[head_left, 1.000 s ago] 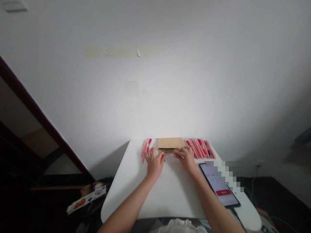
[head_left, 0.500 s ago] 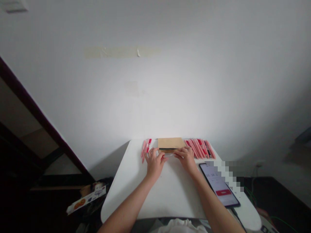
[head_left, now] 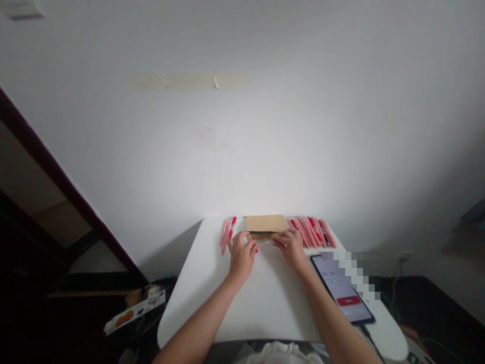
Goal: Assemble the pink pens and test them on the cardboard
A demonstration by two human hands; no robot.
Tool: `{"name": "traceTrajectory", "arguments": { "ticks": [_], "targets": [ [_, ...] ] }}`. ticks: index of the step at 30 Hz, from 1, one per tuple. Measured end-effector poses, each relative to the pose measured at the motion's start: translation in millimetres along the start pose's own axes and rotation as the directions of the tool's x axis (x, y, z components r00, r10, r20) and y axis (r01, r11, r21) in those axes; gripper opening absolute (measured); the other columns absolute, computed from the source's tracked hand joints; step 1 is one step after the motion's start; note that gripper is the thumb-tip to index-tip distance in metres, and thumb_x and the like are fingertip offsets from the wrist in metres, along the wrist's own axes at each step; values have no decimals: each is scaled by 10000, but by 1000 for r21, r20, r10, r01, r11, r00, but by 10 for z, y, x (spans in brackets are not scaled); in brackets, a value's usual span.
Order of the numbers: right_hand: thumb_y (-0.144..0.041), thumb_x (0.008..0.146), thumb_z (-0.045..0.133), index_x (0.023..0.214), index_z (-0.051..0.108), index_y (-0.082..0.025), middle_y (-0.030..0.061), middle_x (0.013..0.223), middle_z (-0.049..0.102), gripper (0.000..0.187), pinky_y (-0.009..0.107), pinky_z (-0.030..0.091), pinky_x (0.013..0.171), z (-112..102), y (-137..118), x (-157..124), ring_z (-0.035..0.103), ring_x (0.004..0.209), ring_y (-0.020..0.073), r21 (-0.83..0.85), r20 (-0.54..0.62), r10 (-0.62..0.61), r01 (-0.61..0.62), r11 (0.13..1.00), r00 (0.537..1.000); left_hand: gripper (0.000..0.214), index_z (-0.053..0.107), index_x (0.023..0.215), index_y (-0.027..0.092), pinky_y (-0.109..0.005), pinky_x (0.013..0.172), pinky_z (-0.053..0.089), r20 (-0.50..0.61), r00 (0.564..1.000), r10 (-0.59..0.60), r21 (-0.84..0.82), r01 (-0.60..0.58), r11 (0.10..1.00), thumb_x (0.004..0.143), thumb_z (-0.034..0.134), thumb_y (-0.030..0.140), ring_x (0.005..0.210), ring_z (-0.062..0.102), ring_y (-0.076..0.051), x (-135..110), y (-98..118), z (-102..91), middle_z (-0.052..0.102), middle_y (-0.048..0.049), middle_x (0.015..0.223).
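My left hand [head_left: 242, 255] is closed in a pinch, with a small red pen part [head_left: 256, 249] showing at its fingertips. Opposite it, my right hand [head_left: 290, 247] pinches a pale, slim, pen-like piece [head_left: 267, 241] whose ends are hidden by the fingers. Just behind both hands lies a brown kraft-paper packet or box [head_left: 267, 222] with a dark slit along its near side. A few pink and red pens [head_left: 228, 233] rest left of my left hand. Right of my right hand, a row of several pink and red pens [head_left: 312, 232] lies side by side.
A phone [head_left: 341, 290] with a lit screen lies at the right of the white table [head_left: 273, 308], a cable [head_left: 367, 333] leading from its near end. The wall [head_left: 265, 167] rises behind the table. Down at the left is a printed carton [head_left: 134, 312].
My left fingers have shifted slightly, and the red pen part now shows lower, below the fingertips. My right hand has stayed in nearly the same place.
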State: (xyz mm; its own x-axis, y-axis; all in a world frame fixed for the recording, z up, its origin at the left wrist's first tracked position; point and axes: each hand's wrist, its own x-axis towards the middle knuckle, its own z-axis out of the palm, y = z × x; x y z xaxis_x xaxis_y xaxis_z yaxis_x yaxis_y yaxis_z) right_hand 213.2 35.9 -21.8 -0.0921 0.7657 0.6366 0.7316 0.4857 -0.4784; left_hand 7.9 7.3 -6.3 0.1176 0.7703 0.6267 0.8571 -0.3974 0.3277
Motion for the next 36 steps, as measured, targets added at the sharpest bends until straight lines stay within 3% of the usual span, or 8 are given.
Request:
{"name": "traceTrajectory", "arguments": {
  "ticks": [10, 17, 23, 36],
  "targets": [
    [-275, 873, 661, 935, 784, -335, 47, 944, 718, 151, 430, 382, 904, 14, 19, -4, 485, 1018, 266, 3, -46, 2, -2, 1000, 999, 273, 681, 755, 182, -559, 1052, 388, -11, 1000, -9, -18, 8, 1000, 945, 501, 260, 1194, 502, -264, 11, -2, 10, 569, -112, 1235],
    [-287, 894, 644, 931, 787, -326, 44, 935, 713, 152, 414, 386, 893, 15, 42, -4, 473, 1002, 261, -18, -96, 25, -27, 999, 995, 194, 663, 814, 186, -597, 1066, 369, -38, 999, -11, -20, 10, 1000, 930, 532, 270, 1215, 491, -278, -6, -2, 17, 542, -127, 1268],
    [-293, 902, 639, 918, 789, -320, 48, 911, 711, 154, 399, 396, 874, 14, 36, -1, 488, 988, 254, -40, -125, 41, -46, 998, 991, 110, 615, 797, 185, -650, 1116, 279, 4, 1000, -4, 4, 3, 1000, 883, 605, 252, 1266, 476, -284, -36, 95, 1, 526, -129, 1292],
    [-360, 919, 599, 935, 789, -318, 68, 919, 706, 195, 421, 401, 866, -11, -7, 8, 493, 982, 265, -48, -103, 62, -67, 997, 993, 132, 596, 751, 164, -677, 1115, 270, 99, 995, 2, 90, -11, 996, 799, 700, 230, 1303, 460, -317, 18, 208, -2, 494, -148, 1341]
  ]
}}
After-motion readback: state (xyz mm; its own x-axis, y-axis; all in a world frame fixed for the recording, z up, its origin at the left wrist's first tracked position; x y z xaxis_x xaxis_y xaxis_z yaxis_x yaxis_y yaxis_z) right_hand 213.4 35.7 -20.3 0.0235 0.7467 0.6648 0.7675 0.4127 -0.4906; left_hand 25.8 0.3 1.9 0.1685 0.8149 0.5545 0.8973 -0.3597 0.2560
